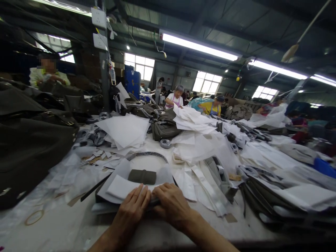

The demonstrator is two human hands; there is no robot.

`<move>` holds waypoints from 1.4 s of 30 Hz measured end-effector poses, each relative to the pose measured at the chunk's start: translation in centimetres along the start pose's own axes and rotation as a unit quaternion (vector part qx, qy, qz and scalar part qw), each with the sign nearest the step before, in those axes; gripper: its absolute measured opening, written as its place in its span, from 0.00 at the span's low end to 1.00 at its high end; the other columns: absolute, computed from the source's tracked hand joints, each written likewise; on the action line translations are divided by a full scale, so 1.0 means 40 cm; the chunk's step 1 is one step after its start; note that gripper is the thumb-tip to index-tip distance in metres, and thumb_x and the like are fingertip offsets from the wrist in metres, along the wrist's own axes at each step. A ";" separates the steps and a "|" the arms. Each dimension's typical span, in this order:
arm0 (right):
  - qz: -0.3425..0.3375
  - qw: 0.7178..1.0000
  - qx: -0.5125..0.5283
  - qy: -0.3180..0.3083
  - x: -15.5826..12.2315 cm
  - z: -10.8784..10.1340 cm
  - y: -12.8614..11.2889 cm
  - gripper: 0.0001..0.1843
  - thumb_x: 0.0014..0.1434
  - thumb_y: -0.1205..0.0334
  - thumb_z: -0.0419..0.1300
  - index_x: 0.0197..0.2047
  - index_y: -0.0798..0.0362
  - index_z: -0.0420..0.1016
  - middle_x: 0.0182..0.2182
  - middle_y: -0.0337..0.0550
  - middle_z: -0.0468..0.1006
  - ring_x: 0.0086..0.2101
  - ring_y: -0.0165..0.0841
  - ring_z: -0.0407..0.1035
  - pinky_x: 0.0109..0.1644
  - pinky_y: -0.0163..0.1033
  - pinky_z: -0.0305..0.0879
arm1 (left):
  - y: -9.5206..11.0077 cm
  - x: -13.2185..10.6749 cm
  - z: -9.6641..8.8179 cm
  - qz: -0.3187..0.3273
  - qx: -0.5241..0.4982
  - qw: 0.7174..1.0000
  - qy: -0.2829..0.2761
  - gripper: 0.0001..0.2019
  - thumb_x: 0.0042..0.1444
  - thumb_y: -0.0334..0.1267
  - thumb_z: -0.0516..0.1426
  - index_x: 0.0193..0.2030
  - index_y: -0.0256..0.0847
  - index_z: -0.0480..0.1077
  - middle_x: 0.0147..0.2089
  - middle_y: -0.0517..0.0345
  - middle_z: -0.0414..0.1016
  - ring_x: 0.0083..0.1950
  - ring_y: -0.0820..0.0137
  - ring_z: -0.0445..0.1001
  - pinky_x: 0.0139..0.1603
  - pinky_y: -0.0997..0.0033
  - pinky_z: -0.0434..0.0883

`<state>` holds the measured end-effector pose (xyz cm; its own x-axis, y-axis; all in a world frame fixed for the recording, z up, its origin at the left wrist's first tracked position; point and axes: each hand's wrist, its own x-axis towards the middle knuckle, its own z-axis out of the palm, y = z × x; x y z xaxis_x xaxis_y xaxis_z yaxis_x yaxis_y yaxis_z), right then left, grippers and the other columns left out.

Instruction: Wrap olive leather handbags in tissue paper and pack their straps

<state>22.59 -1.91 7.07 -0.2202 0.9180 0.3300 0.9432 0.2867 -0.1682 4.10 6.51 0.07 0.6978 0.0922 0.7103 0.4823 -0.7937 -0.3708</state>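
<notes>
My left hand [132, 208] and my right hand [172, 203] rest side by side at the near edge of a flat stack of dark panels and white sheets [118, 189]. The fingers of both hands curl down and press on the dark edge of the stack between them. A small olive folded piece [142, 176] lies on the white sheet just beyond my fingertips. A grey curved strap [147, 154] arcs behind it.
Piles of dark olive bags [28, 140] fill the left. White paper sheets [126, 131], another bag [164, 129] and white strips [207, 189] cover the long table. Dark panels [265, 199] lie at right. Several people work at the far end and left.
</notes>
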 end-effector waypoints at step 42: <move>0.380 0.889 0.207 -0.146 -0.187 -0.007 0.340 0.06 0.45 0.61 0.63 0.27 0.54 0.71 0.22 0.35 0.70 0.25 0.29 0.62 0.28 0.33 0.53 | 0.036 -0.002 0.002 -0.103 -0.103 0.989 0.020 0.18 0.68 0.27 0.43 0.54 0.35 0.71 0.56 0.48 0.75 0.61 0.61 0.70 0.64 0.59 0.63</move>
<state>37.13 -4.95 2.56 0.3299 0.9044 -0.2708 0.6874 -0.4267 -0.5877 4.79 5.40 -0.58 0.5725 0.2453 0.7823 0.4918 -0.8662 -0.0882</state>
